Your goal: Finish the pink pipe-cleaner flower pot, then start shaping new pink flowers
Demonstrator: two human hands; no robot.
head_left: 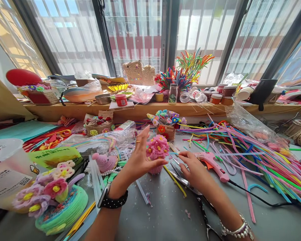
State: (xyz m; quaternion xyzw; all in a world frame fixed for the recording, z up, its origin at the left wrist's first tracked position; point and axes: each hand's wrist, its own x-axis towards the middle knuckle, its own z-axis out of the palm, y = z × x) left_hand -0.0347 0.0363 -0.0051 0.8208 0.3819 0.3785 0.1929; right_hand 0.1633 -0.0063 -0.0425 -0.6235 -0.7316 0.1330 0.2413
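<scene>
Fingers of left hand (134,164): spread wide around the left side of the pink flower pot (156,154), closed on nothing. Fingers of right hand (195,169): bent loosely beside the scissors (183,180), hold impossible to tell. Pink flower pot: on the surface (163,214), left of the glue gun (217,166); appears largely assembled, judging by full blossoms (158,144); remaining additions unclear.

Flower pot (157,147) set on bench (163,214), glue gun (217,166) laid to its right, pipe cleaners (257,160) spread toward right edge, flower box (168,133) placed behind, by back edge
</scene>
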